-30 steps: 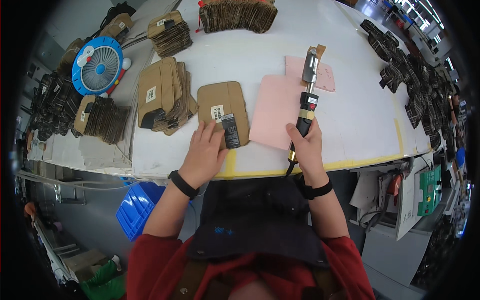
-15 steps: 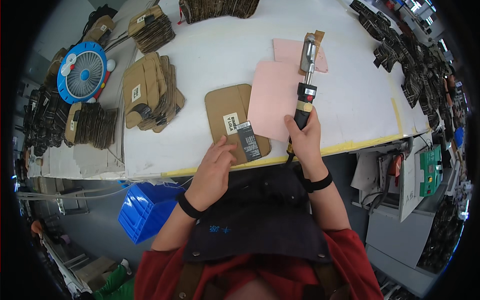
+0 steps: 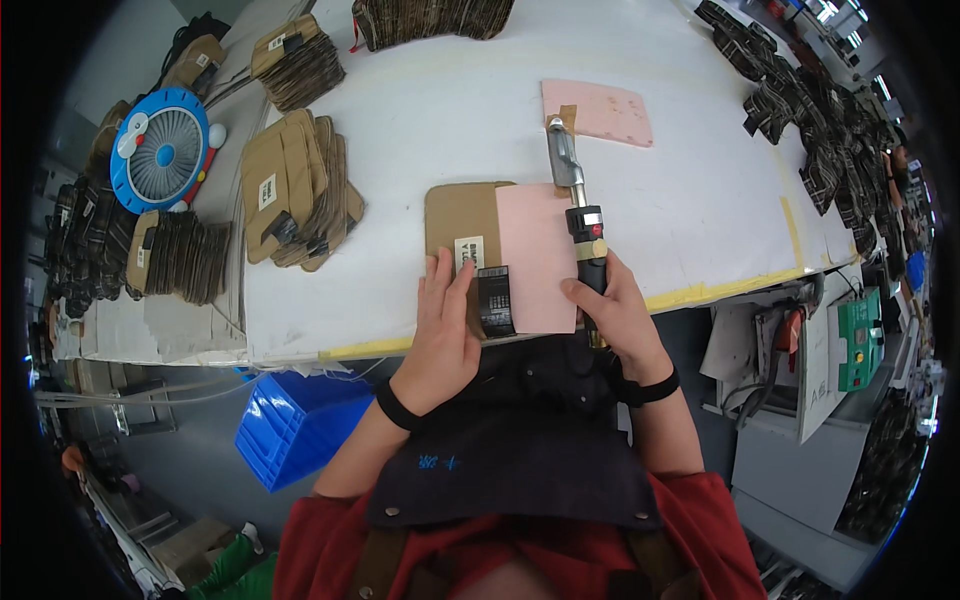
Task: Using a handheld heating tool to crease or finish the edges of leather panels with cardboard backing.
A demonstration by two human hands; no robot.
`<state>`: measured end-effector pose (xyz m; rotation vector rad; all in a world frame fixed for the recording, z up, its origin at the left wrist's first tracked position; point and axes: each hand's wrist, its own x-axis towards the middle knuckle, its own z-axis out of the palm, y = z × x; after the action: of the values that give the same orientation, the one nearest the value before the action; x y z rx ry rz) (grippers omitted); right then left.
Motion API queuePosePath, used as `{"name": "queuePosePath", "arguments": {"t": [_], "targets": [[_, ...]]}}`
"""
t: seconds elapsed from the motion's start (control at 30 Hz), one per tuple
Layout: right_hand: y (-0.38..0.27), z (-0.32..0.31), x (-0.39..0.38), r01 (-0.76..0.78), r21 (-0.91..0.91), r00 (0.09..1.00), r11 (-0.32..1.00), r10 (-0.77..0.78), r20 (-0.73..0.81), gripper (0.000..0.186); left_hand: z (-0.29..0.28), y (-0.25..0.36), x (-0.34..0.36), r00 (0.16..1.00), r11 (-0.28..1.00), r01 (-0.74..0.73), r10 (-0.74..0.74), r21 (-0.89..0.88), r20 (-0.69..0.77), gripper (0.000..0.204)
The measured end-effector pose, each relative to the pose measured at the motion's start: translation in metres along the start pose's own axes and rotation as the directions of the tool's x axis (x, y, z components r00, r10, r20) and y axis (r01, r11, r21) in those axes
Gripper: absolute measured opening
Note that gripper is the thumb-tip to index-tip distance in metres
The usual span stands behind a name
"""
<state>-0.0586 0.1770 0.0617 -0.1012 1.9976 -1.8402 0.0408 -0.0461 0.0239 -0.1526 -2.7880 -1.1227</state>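
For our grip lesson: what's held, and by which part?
The right hand holds the metal-tipped tool by its black handle; the left hand rests on the tan piece.

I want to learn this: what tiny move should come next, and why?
Perhaps the left hand could press the tan piece flat: the fingers lie there, the nearer pink sheet overlaps it, and the right hand holds the black-handled tool.

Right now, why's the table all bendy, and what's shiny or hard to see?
In the head view, the fisheye lens bends the white table along its front edge and corners go black; in the head view, the silver tool tip glints and bright lights glare upper right; in the head view, the far-right background is too jumbled to make out.
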Motion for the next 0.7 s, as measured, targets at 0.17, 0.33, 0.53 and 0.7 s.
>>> {"name": "queuePosePath", "arguments": {"t": [0.17,0.33,0.53,0.7], "targets": [[0.008,-0.002,0.013,0.005,-0.074,1.0,0.997,-0.003,0.025,0.03,0.005,0.0,0.01,0.996,0.993,-0.024,0.014,0.113,0.085,0.084],[0.017,-0.011,0.021,0.17,-0.423,0.956,0.89,-0.254,-0.15,0.032,-0.003,-0.007,0.02,0.999,1.0,0.017,-0.018,0.022,0.048,0.087],[0.01,-0.003,0.036,0.124,-0.009,0.99,0.992,-0.124,-0.073,0.033,-0.007,-0.01,0.033,0.99,0.992,0.126,-0.125,-0.022,0.061,0.098],[0.003,0.009,0.041,0.105,0.003,0.994,0.995,-0.104,-0.039,0.034,-0.014,-0.014,0.033,0.991,0.992,0.102,-0.095,-0.07,0.097,0.101]]}}
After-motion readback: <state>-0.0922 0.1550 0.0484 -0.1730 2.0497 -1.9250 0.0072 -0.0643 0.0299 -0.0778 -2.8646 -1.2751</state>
